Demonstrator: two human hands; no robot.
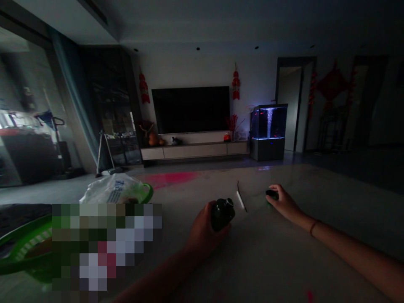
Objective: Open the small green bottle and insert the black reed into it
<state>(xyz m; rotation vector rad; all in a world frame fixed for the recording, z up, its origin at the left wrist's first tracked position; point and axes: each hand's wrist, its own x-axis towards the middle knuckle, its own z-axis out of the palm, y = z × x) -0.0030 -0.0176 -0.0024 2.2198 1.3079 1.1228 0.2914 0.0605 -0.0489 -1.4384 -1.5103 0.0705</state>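
My left hand (206,229) is wrapped around a dark green glass bottle (223,213), whose narrow neck is uncapped and leans to the right. To the right, my right hand (282,202) grips a small dark round cap-like piece (272,195) between thumb and fingers, low over the table or touching it; I cannot tell which. Between the two hands a thin stick (241,199), white in the middle with dark ends, lies on the pale tabletop (252,252).
A green plastic basket (34,248) and a white plastic bag (110,189) stand at the left, partly behind a pixelated patch. Pink stains (172,179) mark the far tabletop. Beyond are a television (191,110), a low cabinet (195,150) and a lit fish tank (269,123).
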